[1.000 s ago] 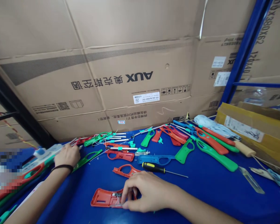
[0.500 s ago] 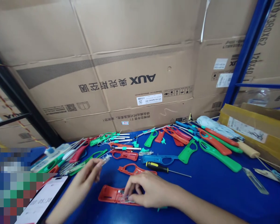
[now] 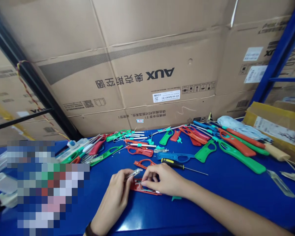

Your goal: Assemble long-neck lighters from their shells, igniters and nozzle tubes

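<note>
Head: left hand (image 3: 114, 196), right hand (image 3: 163, 180), one red casing (image 3: 144, 187)

1 yellow-and-black screwdriver (image 3: 172, 164) is laid on the blue workbench (image 3: 211, 203), and green plastic lighter casings (image 3: 241, 157) are scattered beyond it. Behind them, an AUX cardboard carton (image 3: 147, 75) is propped beside a blue steel rack upright (image 3: 277, 55).

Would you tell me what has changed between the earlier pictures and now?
The left hand has moved from the pile of lighter parts across to the middle, now pinching a small metal-tipped part above the red lighter housing. The right hand stays over that housing. The yellow-and-black screwdriver stayed put.
</note>
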The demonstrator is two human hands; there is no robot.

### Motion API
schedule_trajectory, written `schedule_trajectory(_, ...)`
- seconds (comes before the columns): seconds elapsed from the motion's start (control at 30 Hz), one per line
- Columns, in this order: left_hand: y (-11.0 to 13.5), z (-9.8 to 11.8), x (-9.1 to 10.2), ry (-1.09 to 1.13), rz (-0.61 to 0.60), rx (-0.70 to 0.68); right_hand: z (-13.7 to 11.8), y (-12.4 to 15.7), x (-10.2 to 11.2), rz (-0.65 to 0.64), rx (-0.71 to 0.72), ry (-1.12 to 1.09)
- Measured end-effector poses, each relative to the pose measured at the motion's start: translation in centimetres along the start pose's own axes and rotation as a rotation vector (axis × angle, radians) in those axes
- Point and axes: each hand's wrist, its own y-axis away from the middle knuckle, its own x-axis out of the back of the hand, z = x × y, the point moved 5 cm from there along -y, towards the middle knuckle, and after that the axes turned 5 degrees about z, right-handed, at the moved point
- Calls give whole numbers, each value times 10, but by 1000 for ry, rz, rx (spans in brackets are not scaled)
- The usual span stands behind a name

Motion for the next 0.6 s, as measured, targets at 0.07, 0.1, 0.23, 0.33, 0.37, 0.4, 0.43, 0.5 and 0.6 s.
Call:
schedule_trajectory(0.07,1,1,1,1,5,-5,0,0,0,16,-8,-31)
schedule_trajectory(0.1,1,1,1,3,7,-4,0,0,-1,14,-17,-69)
schedule_trajectory(0.23,-2,2,4,20,31,3,0,-2,-3,-18,-62,-209)
schedule_trajectory(0.33,-5,4,9,37,79,16,1,-2,-2,8,-82,-203)
schedule_trajectory(0.37,-5,6,10,31,76,14,1,-2,-2,14,-84,-194)
schedule_trajectory(0.4,-6,8,11,19,65,3,1,-2,-2,15,-84,-183)
schedule_trajectory(0.43,-6,10,11,4,47,-13,2,-1,-2,13,-80,-169)
schedule_trajectory(0.5,-5,13,11,-19,18,-42,2,0,-3,15,-64,-137)
schedule_trajectory(0.6,-5,16,10,-18,4,-78,2,-1,-2,45,-54,-120)
